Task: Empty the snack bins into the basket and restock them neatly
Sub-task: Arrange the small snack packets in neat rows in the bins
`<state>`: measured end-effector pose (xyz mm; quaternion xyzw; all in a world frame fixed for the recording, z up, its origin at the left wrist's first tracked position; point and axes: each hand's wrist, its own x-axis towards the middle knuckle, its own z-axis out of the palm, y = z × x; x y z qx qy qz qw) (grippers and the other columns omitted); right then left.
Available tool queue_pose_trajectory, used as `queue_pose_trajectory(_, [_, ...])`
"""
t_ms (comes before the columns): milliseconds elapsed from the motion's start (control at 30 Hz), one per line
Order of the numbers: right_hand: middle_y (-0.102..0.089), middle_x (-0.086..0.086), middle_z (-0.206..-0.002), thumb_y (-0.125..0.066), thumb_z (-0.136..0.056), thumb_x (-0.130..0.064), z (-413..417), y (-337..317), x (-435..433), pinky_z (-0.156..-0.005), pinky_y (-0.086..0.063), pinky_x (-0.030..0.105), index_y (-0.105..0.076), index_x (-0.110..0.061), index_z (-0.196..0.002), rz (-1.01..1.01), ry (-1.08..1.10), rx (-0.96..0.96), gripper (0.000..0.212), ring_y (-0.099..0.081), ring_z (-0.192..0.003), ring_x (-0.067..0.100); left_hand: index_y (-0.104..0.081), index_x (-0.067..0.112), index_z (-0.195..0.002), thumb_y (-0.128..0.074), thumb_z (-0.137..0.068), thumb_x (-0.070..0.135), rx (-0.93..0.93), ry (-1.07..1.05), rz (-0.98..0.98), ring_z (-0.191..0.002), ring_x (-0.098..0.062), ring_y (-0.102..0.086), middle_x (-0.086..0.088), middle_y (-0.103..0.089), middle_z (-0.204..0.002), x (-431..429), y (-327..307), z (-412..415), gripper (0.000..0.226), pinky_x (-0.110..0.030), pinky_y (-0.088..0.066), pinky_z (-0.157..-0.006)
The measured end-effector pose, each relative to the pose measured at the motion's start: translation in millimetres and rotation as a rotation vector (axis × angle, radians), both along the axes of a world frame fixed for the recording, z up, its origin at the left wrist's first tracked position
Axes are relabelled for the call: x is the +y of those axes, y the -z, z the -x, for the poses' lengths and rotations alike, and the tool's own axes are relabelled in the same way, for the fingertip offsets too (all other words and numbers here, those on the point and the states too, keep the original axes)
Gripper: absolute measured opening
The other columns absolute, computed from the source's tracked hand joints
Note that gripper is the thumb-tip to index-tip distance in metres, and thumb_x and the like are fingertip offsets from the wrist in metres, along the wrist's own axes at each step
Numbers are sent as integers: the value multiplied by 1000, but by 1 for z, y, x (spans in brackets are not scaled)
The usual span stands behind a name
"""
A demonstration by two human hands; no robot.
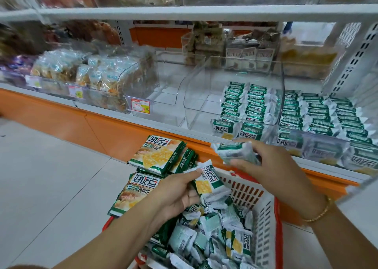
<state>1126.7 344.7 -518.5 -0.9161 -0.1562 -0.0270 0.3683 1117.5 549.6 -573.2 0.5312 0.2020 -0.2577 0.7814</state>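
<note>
1. The basket (263, 213) is nearest you, with a white slotted wall and a red rim. Loose packets (204, 234) are heaped inside, lying every way.
2. Your left hand (176, 193) is over the heap. Thumb and fingers pinch one packet (208, 182) by its left edge. It is face up, long axis near-to-far, logo end toward the shelf.
3. Your right hand (263, 164) is just beyond, above the basket's far rim. Its fingers are curled round a bunch (235, 152) of packets. The bunch's long axis runs left-right and its free end sticks out left. You cannot tell the count.
4. Big packs (157, 156) are stacked flat at the basket's far-left side, logos pointing away from you.
5. The middle bin (204, 89) is clear plastic. Two rows of packets stand on edge at its right, running front to back.
6. The right bin (327, 115) holds three such rows.
7. The left bin (163, 89) has a price tag (140, 107) near its front-left corner.
</note>
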Motion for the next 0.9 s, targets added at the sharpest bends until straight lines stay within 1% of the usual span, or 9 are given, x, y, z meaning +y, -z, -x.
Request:
queue_pose_trajectory(133, [-34,-23,-147,-57,-90,0,6,15,19,-70,-46,9,-43,-54,-132,30,-210,-139,69,-53,-106,1,-63,0,-98,-41,-100,23,-1,-54,121,-72,-29,-71,-30,-66,-104,-4,-15,-4,32,-41,-58,-69])
queue_pose_trajectory(233, [-18,-21,-154,-46,-88,11,8,20,27,-57,-39,8,-34,-46,-139,57,-266,-115,77,-53,-85,-10,-63,-3,-102,-35,-100,43,-43,-86,175,-76,-31,-70,-29,-66,-99,-3,-26,-10,54,-42,-56,-75])
queue_pose_trajectory(300, [-9,-27,-154,-42,-93,6,6,19,27,-59,-38,7,-25,-45,-142,37,-288,-70,73,-48,-85,-22,-63,0,-107,-46,-93,50,-107,-83,164,-88,-33,-67,-27,-66,-101,-1,-32,-12,55,-42,-51,-89])
queue_pose_trajectory(367, [-8,-34,-153,-41,-97,-4,2,16,23,-73,-37,1,-26,-46,-144,-89,-346,-2,64,-36,-110,-29,-68,2,-102,-75,-75,39,-180,-31,139,-96,-36,-49,-25,-60,-105,-3,-37,-14,46,-44,-39,-105])
queue_pose_trajectory(433, [-17,-37,-151,-42,-101,-23,-4,9,20,-91,-27,-6,-35,-42,-142,-288,-384,96,46,-20,-132,-22,-71,2,-97,-91,-55,29,-223,43,109,-100,-31,-34,-19,-49,-110,-5,-39,-18,54,-44,-31,-102])
queue_pose_trajectory(533, [-45,-31,-138,-58,-89,-41,-23,0,14,-103,-40,13,-46,-45,-134,-388,-244,150,46,-42,-126,-12,-68,-2,-100,-76,-66,16,-269,39,104,-96,-32,-60,-21,-67,-112,-8,-45,-28,40,-38,-47,-99])
queue_pose_trajectory(633, [-66,-12,-108,-75,-59,-56,-46,-10,11,-88,-55,35,-59,-37,-113,-448,-13,235,59,-66,-95,4,-67,-2,-104,-69,-72,15,-405,13,23,-89,-22,-71,-16,-72,-101,-11,-58,-40,36,-27,-58,-78])
queue_pose_trajectory(733, [-68,-8,-82,-80,-63,-44,-58,-16,20,-62,-50,13,-63,-21,-100,-455,10,254,47,-64,-67,-3,-63,0,-107,-72,-71,17,-500,-41,-67,-92,-25,-71,-14,-73,-98,-15,-67,-52,41,-27,-58,-74])
queue_pose_trajectory(900, [-72,2,-94,-81,-54,-39,-81,-28,22,-71,-58,31,-61,-16,-104,-568,-7,321,58,-70,-79,16,-63,1,-114,-65,-77,33,-417,-15,-10,-96,-23,-70,-14,-72,-104,-12,-81,-76,49,-35,-56,-86])
